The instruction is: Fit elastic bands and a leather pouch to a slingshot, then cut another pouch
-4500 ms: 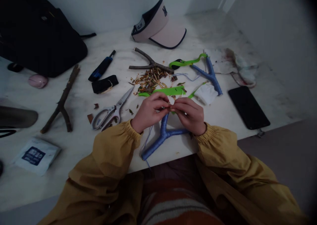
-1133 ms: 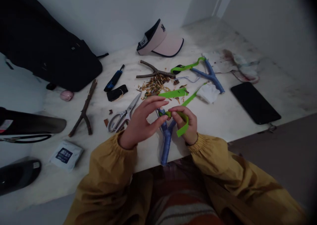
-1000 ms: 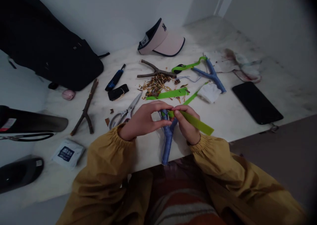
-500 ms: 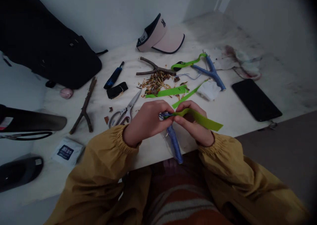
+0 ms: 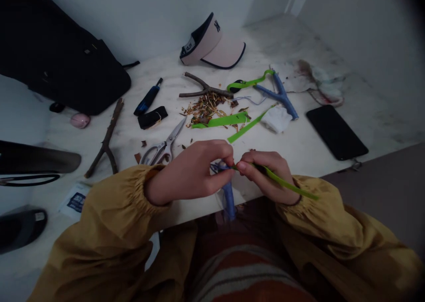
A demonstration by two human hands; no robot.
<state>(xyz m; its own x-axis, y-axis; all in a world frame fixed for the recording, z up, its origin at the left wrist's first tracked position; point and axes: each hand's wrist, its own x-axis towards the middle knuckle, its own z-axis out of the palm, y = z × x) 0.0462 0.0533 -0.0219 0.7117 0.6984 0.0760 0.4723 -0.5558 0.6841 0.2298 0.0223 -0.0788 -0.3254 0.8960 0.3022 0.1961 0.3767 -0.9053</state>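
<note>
My left hand (image 5: pixel 192 171) is closed around the upper end of a blue-wrapped stick (image 5: pixel 229 200), with loose blue thread showing by the fingertips. The stick's lower end points toward my lap, and its top is mostly hidden by the hand. A flat green elastic band (image 5: pixel 290 187) runs from beside the left fingertips into my right hand (image 5: pixel 270 173). Thumb and fingers of that hand pinch the band, and its tail passes back over the right wrist. Beyond the hands lie two loose green strips and silver scissors (image 5: pixel 164 147).
A forked blue-wrapped stick (image 5: pixel 282 96) with green band lies at the back, near a bare forked branch (image 5: pixel 206 89) and wood shavings (image 5: pixel 207 107). A phone (image 5: pixel 337 131) is at right. A visor (image 5: pixel 215 47), black bag (image 5: pixel 66 58) and another forked branch (image 5: pixel 106 145) surround the work.
My right hand has moved slightly away from the left, drawing the green band rightward; the band now appears edge-on. My left hand keeps its hold, and the view has shifted a little.
</note>
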